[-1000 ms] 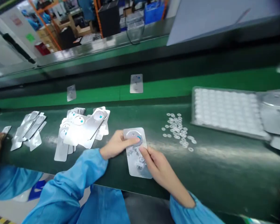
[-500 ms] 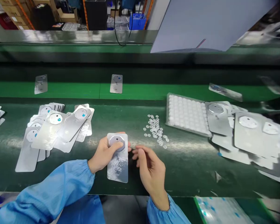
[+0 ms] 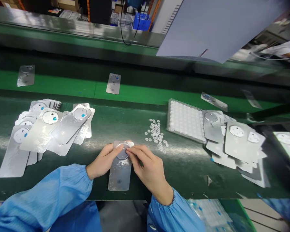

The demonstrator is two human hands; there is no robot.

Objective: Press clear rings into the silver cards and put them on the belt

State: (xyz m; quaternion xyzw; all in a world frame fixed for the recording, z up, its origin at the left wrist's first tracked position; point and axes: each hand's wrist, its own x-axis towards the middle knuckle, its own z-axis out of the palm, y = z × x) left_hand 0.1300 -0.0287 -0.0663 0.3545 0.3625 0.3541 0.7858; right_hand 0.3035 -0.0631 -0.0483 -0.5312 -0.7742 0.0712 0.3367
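Note:
A silvery phone back panel point(image 3: 120, 175) with an octagonal camera area is held just above the bench's front part. My left hand point(image 3: 103, 161) grips its upper left, thumb lying on the camera area. My right hand point(image 3: 148, 166) is closed in a pinch, its fingertips at the right side of the camera area; what they pinch, if anything, is too small to make out. Small clear rings point(image 3: 156, 133) lie scattered to the right of my hands. Left of them, several similar panels point(image 3: 42, 135) with blue marks are fanned in overlapping piles.
A clear tray point(image 3: 186, 121) of white round pieces stands at right, beside a loose pile of panels point(image 3: 236, 145). Single panels point(image 3: 113, 83) lie on the green strip behind. A large grey board point(image 3: 203, 29) hangs over the back right. A person's blue sleeve point(image 3: 282, 207) shows at far right.
My right hand has moved left and up, from beside the panel onto its camera area. My left hand still grips the panel. The whole view has shifted and tilted slightly.

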